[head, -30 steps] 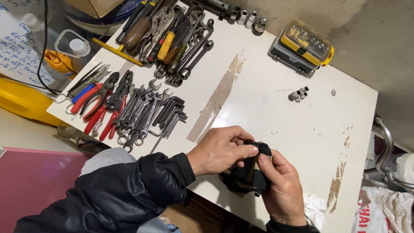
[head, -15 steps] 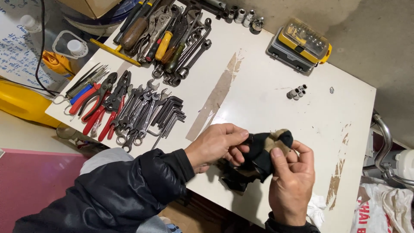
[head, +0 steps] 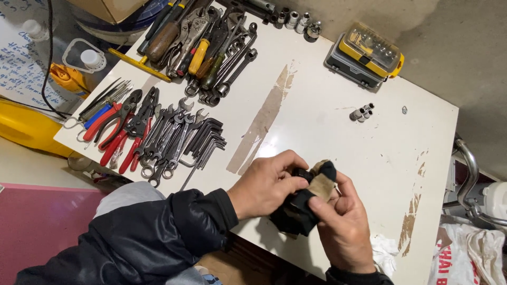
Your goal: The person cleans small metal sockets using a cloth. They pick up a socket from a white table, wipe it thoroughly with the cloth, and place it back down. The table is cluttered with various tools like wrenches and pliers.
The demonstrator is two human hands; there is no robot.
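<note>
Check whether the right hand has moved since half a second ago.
Yes. The right hand has drawn back toward the left hand, closing the dark rag, away from the table's right edge.

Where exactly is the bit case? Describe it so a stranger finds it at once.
Start at the white table and go to its far edge, right of the tool piles. The bit case sits there by itself, beyond the small loose sockets. It alone is a box: yellow frame, clear lid, dark base.

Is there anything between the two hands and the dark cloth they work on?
Nothing visible. The left hand and the right hand both grip the dark cloth directly, above the near edge of the white table. The tools lie far to the left.
</note>
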